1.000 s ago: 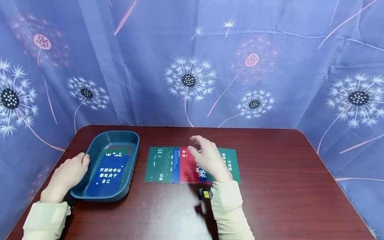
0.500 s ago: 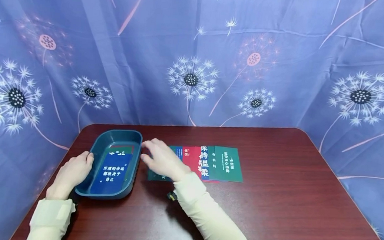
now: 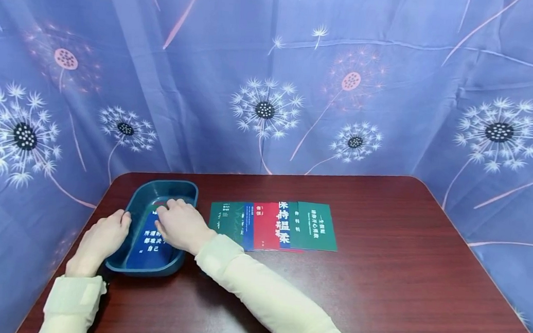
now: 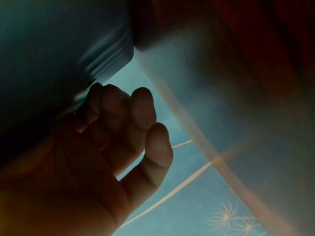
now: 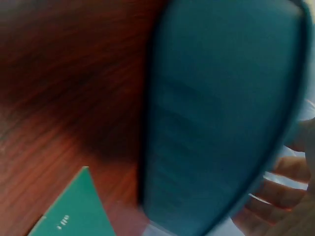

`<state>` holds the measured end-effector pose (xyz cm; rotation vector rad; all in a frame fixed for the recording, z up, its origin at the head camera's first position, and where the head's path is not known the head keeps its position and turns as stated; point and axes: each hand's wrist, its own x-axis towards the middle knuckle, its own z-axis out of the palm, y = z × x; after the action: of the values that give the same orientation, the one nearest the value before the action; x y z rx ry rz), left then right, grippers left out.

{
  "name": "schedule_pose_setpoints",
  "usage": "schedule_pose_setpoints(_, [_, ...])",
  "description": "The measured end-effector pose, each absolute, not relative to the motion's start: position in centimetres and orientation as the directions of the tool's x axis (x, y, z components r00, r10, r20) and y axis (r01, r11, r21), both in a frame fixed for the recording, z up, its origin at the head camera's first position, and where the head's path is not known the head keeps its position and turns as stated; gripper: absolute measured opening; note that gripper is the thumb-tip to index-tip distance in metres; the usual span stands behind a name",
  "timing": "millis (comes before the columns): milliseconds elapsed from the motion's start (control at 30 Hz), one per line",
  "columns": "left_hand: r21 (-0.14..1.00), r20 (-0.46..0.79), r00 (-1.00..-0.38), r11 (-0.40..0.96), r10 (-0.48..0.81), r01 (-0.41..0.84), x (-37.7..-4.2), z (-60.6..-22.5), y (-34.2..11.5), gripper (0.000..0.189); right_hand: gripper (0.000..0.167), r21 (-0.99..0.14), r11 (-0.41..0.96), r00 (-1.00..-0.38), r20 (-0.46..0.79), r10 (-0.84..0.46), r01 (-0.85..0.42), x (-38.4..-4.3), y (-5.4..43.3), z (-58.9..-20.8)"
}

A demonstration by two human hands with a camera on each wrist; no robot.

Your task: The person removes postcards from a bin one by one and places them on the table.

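Note:
In the head view a dark teal plastic tray point(image 3: 192, 189) sits at the table's left with several printed cards inside. A blue card point(image 3: 141, 258) with white characters lies uppermost. My left hand point(image 3: 102, 238) grips the tray's left rim, its curled fingers point(image 4: 150, 152) showing outside the wall in the left wrist view. Across the right rim reaches my right hand point(image 3: 183, 226), above the cards in the tray and covering part of the blue one. Nothing shows in its loosely bent, spread fingers point(image 5: 275, 194); their tips are hidden behind the tray wall in the right wrist view.
To the right of the tray lies an overlapping row of green, blue and red cards point(image 3: 268, 226) on the dark red-brown table point(image 3: 404, 258). A blue curtain point(image 3: 187, 104) printed with dandelions hangs behind the table and along its sides.
My right hand has moved left from above the card row, over the tray's right rim and into the space above its cards. My left hand stays at the rim.

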<state>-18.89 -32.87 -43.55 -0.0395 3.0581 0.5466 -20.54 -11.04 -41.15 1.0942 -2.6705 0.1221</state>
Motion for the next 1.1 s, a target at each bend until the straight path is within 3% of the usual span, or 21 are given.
schedule_pose_setpoints(333, [0.349,-0.035,-0.999,0.936,-0.032,-0.042,-18.5,-43.5,-33.3,0.05,0.045,0.079,0.81,-0.809,0.048,-0.586,-0.582,-21.0,-14.0,-42.9])
schedule_pose_setpoints(567, [0.342,-0.006,-1.0,0.94,-0.015,-0.016,-19.0,-43.2,-32.8,0.049,0.069,0.195,0.884,-0.901,-0.182,-0.393,-0.424,-21.5,-15.7,-43.4])
schedule_pose_setpoints(833, [0.346,-0.018,-1.0,0.938,-0.014,-0.02,-19.3,-43.3,-32.2,0.048,0.088,0.338,0.85,-0.89,-0.359,-0.281,-0.404,-21.4,-16.4,-43.1])
schedule_pose_setpoints(1100, [0.339,-0.024,-0.999,0.94,-0.035,-0.041,-18.8,-43.8,-32.7,0.049,0.094,0.324,0.861,-0.903,-0.317,-0.291,-0.392,-21.1,-16.9,-43.8])
